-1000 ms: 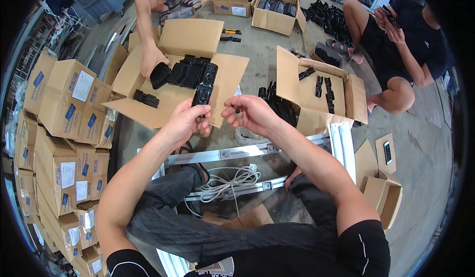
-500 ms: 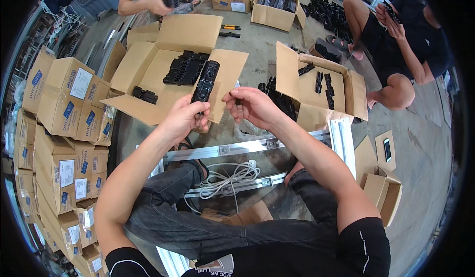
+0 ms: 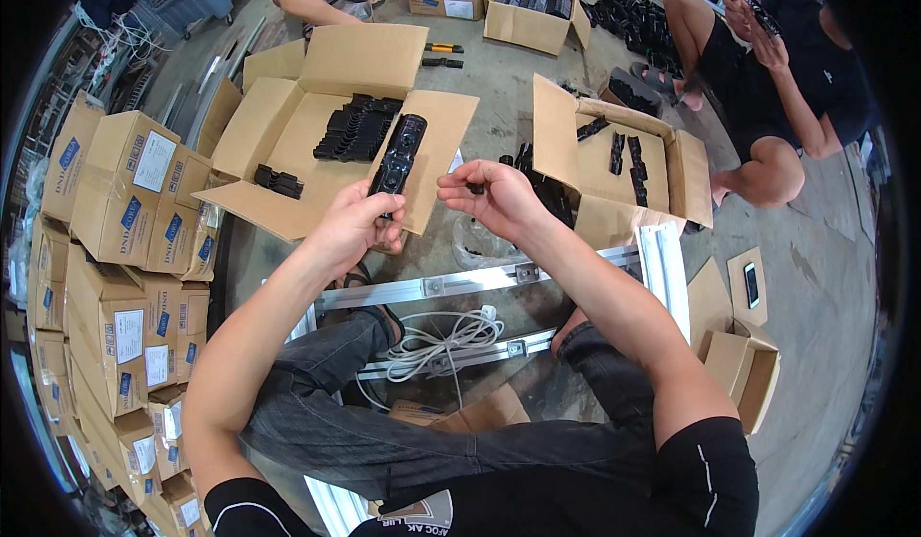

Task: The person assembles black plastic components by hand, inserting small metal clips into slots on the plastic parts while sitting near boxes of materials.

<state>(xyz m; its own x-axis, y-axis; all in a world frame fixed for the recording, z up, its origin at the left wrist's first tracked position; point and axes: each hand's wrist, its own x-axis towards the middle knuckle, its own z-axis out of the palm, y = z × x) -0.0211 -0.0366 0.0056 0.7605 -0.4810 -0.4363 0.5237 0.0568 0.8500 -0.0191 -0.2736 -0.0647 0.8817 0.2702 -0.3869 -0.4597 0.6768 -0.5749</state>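
My left hand [image 3: 357, 222] is closed round the lower end of a long, glossy black bracket-like part [image 3: 399, 153], which stands almost upright and has round recesses along its face. To the right of it, apart from the part, my right hand [image 3: 499, 197] pinches a small dark piece [image 3: 476, 189] whose kind I cannot make out. Behind my left hand, an open cardboard box [image 3: 278, 134] holds a row of similar black parts [image 3: 357, 129]. A clear plastic bag [image 3: 477, 241] lies below my right hand.
An aluminium frame [image 3: 422, 293] with a coiled white cable [image 3: 436, 345] spans my legs. Another open box [image 3: 691, 177] with black parts stands at right. Stacked cartons [image 3: 120, 201] line the left. Two people work across from me, one [image 3: 796, 76] at far right. A phone [image 3: 751, 286] lies on cardboard.
My right hand has turned slightly, bringing the small dark piece into sight. My left hand holds the black part nearly still. The person at the top left has lowered a hand behind the box.
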